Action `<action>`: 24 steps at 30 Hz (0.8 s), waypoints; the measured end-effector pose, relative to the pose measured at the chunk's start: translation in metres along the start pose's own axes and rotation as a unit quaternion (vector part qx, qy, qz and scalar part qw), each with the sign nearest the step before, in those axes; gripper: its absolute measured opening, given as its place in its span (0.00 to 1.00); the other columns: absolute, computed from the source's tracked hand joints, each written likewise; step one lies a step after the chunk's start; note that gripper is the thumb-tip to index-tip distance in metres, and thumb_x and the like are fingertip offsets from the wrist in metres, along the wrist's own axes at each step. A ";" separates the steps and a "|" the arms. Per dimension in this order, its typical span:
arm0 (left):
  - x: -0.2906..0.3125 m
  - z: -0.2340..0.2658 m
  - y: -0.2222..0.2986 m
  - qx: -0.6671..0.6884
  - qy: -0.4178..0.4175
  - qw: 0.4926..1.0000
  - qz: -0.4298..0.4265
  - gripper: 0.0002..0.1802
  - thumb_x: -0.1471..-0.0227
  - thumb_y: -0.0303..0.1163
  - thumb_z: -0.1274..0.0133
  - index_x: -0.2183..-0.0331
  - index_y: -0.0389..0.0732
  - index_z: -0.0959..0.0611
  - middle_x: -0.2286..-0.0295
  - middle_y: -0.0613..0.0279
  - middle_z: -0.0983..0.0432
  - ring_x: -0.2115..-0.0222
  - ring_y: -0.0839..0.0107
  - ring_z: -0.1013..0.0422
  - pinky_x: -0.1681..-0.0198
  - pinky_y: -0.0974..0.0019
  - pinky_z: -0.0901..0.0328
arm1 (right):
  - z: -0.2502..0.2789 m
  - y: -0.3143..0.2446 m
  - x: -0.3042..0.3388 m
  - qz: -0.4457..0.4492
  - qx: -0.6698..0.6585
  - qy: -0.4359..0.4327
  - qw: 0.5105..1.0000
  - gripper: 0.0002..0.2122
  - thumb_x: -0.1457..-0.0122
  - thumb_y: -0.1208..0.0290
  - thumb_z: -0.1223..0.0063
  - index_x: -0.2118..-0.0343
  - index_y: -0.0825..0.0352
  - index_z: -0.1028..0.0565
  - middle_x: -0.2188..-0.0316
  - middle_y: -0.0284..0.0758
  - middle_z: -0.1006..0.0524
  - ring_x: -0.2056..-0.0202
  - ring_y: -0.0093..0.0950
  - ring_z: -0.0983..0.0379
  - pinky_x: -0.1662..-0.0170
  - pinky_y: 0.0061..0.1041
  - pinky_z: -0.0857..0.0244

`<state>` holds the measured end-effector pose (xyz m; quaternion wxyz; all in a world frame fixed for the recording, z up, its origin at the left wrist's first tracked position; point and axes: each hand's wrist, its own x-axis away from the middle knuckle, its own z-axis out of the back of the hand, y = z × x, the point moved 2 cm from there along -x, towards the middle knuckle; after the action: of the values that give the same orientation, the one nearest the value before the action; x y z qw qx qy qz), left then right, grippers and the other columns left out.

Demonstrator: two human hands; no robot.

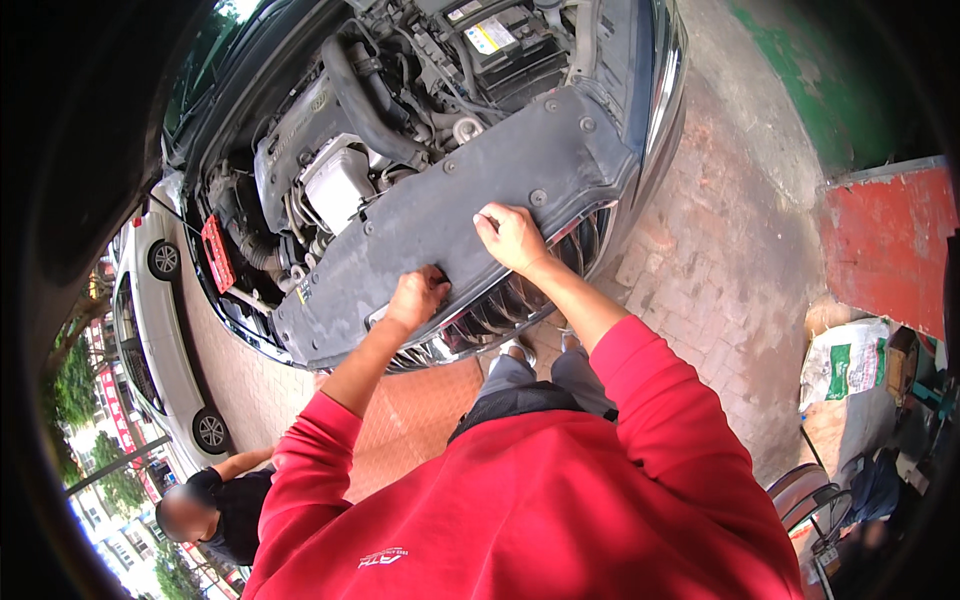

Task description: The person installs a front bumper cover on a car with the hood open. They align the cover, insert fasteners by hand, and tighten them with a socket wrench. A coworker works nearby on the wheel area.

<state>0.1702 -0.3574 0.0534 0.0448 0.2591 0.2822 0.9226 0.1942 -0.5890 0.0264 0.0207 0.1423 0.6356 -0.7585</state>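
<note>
A long dark plastic radiator cover (420, 225) lies across the front of an open engine bay, just behind the grille (505, 310). My left hand (415, 298) rests at its near edge with the fingers curled in. Further right, my right hand (512, 238) is on the same cover, its fingers also curled and the thumb side turned down to the surface. Whatever lies under the fingertips of either hand is hidden. Round fasteners dot the cover, one of them a push clip (538, 198) just beyond my right hand.
Behind the cover are a dark engine cover (290, 140), a thick black hose (365, 105) and a battery (492, 38). A red plastic part (216, 255) sits at the bay's left. A white car (160, 330) and another person (225, 515) are at the left. A red panel (885, 240) stands right.
</note>
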 end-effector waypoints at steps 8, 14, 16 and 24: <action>-0.008 0.010 0.003 0.011 -0.011 0.981 0.194 0.15 0.48 0.35 0.34 0.71 0.29 0.14 0.80 0.54 0.20 0.83 0.67 0.23 0.75 0.63 0.26 | -0.001 0.013 -0.003 -0.072 -0.046 -0.003 0.996 0.10 0.39 0.68 0.42 0.70 0.71 0.22 0.77 0.47 0.22 0.75 0.44 0.23 0.69 0.34 0.30; -0.009 0.025 0.021 -0.186 -0.018 0.968 0.167 0.21 0.51 0.47 0.33 0.70 0.36 0.13 0.72 0.50 0.16 0.67 0.56 0.18 0.59 0.55 0.26 | 0.003 0.013 -0.003 -0.346 -0.363 -0.053 0.863 0.13 0.33 0.61 0.46 0.62 0.68 0.22 0.77 0.29 0.28 0.78 0.18 0.35 0.76 0.17 0.43; -0.004 0.031 0.038 -0.235 0.000 0.966 0.107 0.20 0.51 0.48 0.33 0.67 0.39 0.12 0.69 0.49 0.16 0.63 0.53 0.19 0.59 0.53 0.26 | 0.009 0.002 0.007 -0.465 -0.505 -0.055 0.725 0.19 0.31 0.56 0.50 0.52 0.70 0.27 0.69 0.34 0.25 0.74 0.23 0.31 0.75 0.18 0.41; 0.017 0.001 0.097 0.135 0.128 0.949 -0.256 0.13 0.48 0.29 0.37 0.59 0.41 0.13 0.70 0.53 0.22 0.71 0.56 0.24 0.66 0.59 0.30 | 0.027 -0.037 0.049 -0.457 -0.532 -0.086 0.707 0.16 0.32 0.72 0.53 0.44 0.72 0.30 0.65 0.36 0.24 0.73 0.25 0.31 0.72 0.20 0.37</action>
<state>0.1620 -0.4336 0.1145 0.2080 0.0616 0.4644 0.8586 0.1347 -0.6008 0.0540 -0.2018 -0.2661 0.9166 -0.2198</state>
